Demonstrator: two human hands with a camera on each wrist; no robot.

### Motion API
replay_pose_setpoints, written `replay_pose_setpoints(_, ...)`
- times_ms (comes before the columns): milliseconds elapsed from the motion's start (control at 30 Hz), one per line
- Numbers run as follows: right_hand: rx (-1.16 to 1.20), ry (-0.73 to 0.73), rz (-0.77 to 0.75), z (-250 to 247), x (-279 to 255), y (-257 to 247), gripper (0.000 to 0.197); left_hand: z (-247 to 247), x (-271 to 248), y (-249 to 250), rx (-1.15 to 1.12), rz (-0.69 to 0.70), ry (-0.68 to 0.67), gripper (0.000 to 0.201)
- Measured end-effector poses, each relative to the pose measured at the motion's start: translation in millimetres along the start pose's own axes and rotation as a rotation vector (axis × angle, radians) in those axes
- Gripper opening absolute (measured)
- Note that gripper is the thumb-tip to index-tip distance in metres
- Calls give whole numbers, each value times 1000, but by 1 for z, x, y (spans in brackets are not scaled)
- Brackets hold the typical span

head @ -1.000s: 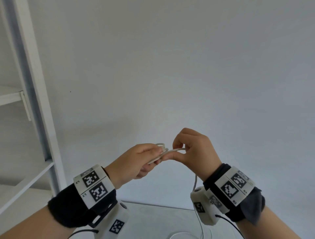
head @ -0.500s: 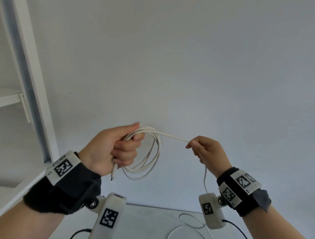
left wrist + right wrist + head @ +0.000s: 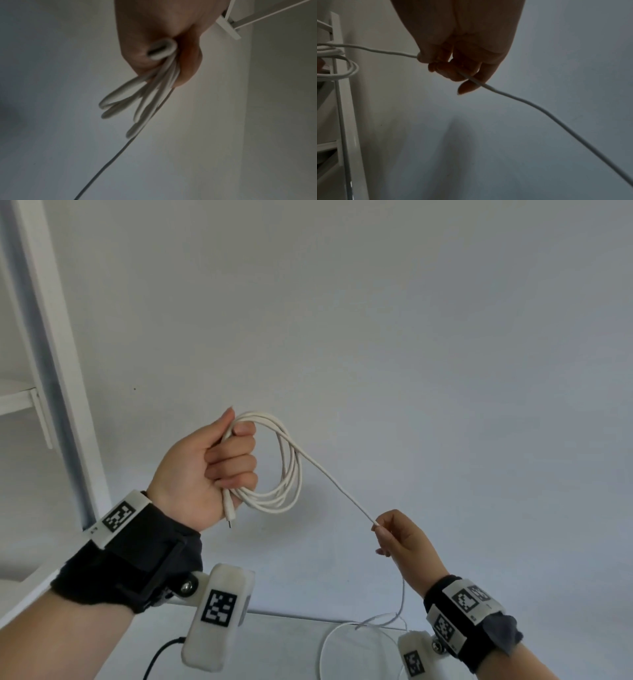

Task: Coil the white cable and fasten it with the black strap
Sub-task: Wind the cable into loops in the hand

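Observation:
My left hand (image 3: 219,460) is raised in a fist round several loops of the white cable (image 3: 291,470), and a plug end (image 3: 230,511) sticks out below the fist. In the left wrist view the loops (image 3: 154,88) fan out from the curled fingers. One strand runs taut down and to the right to my right hand (image 3: 380,530), which pinches it between thumb and fingers. The right wrist view shows the cable (image 3: 522,101) passing through that pinch (image 3: 436,63). The slack (image 3: 342,631) drops onto the table. No black strap is in view.
A white shelf frame (image 3: 51,364) stands at the left against the plain grey wall. The white table (image 3: 281,645) lies below my wrists, with a thin black wire (image 3: 161,652) near its front.
My hands have drawn apart: the left rose with the coil, the right slid down and to the right along the strand, which is now stretched straight.

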State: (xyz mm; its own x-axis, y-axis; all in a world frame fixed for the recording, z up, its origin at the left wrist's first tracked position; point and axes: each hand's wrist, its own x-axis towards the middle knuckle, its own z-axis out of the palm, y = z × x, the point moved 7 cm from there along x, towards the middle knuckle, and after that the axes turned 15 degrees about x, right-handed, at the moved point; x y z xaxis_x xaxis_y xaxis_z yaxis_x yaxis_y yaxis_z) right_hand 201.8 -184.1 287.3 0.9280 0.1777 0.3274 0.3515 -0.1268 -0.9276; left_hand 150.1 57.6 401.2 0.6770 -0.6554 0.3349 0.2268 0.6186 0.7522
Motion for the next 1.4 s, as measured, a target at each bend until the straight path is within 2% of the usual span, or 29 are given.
replay_pose_setpoints(167, -21, -30, 98, 4, -6, 26, 16, -6, 0, 9, -11, 97, 49, 45)
replay_pose_setpoints(300, -48, 102, 71, -2, -10, 23, 17, -17, -2, 11, 348, 197, 451, 39)
replay_pose_setpoints(367, -85, 153, 40, -3, -9, 15, 19, -16, 1, 6, 418, 205, 504, 36)
replay_pose_setpoints(467, -188, 134, 20, 5, -7, -2, 18, -17, 4, -2, 466, 193, 509, 30)
replay_pose_setpoints(633, -471, -68, -51, 35, -8, -37, 12, -13, 8, -15, 642, 209, 530, 24)
replay_pose_setpoints(733, -645, -196, -107, 55, -15, -57, 16, -11, 12, -25, 802, 169, 559, 26)
replay_pose_setpoints(833, -739, -250, -193, 69, -20, -75, 20, -10, 14, -34, 962, 129, 570, 26)
replay_pose_setpoints(933, -755, -262, -304, 77, -25, -90, 21, -7, 15, -41, 1125, 94, 564, 34)
replay_pose_setpoints(1000, -752, -259, -382, 82, -27, -101, 19, -5, 15, -45, 1189, 63, 559, 32)
replay_pose_setpoints(1067, -709, -259, -457, 87, -30, -113, 7, -3, 13, -46, 1304, 49, 569, 29)
replay_pose_setpoints(1100, -681, -276, -484, 90, -31, -116, 11, -5, 12, -45, 1402, 42, 597, 31)
replay_pose_setpoints(1167, -660, -317, -494, 94, -33, -117, 40, -8, 9, -43, 1551, 29, 661, 30)
replay_pose_setpoints(1200, -659, -313, -499, 95, -33, -119, 45, -9, 8, -43, 1567, 32, 667, 29)
replay_pose_setpoints(1300, -620, -251, -554, 91, -31, -125, 37, -5, 12, -52, 1521, 9, 581, 35)
replay_pose_setpoints(1400, -501, -161, -545, 80, -26, -137, 21, -3, 13, -63, 1489, -31, 498, 39)
